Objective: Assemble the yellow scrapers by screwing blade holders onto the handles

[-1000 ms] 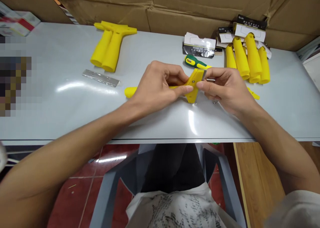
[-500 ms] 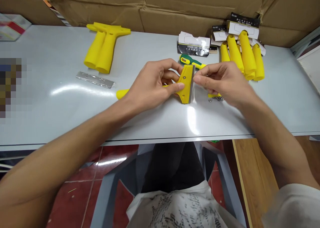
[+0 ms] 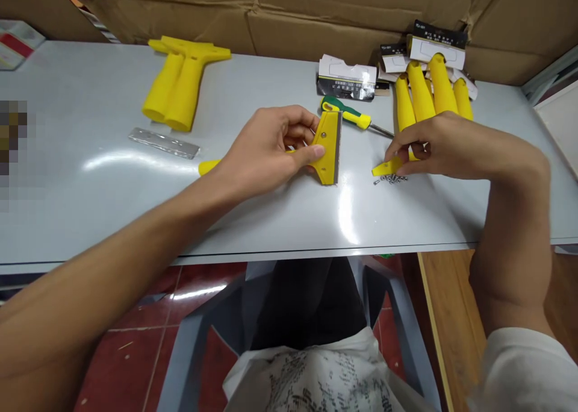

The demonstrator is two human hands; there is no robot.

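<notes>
My left hand (image 3: pixel 275 150) is closed around a yellow scraper (image 3: pixel 331 144), thumb on its wide head. A thin metal blade runs along the head's right edge, and a screw shows in the upper hole. The scraper's yellow handle end (image 3: pixel 208 167) sticks out behind my wrist. To the right, my right hand (image 3: pixel 427 144) pinches a small flat yellow plastic piece (image 3: pixel 385 168) at its right end. Beside that piece lies a little heap of small screws (image 3: pixel 392 179). A green and yellow screwdriver (image 3: pixel 350 112) lies behind both hands, its shaft pointing right.
Two yellow scraper bodies (image 3: pixel 180 87) stand at the back left, with a wrapped pack of blades (image 3: pixel 163 143) in front. Several yellow handles (image 3: pixel 445 84) with cards lie back right, near a black and white card (image 3: pixel 347 78). Cardboard (image 3: pixel 307 35) walls the rear; the table's front edge (image 3: pixel 280 258) is close.
My right hand has left the scraper's blade edge and moved right to the small yellow piece by the screws. My left hand still holds the scraper.
</notes>
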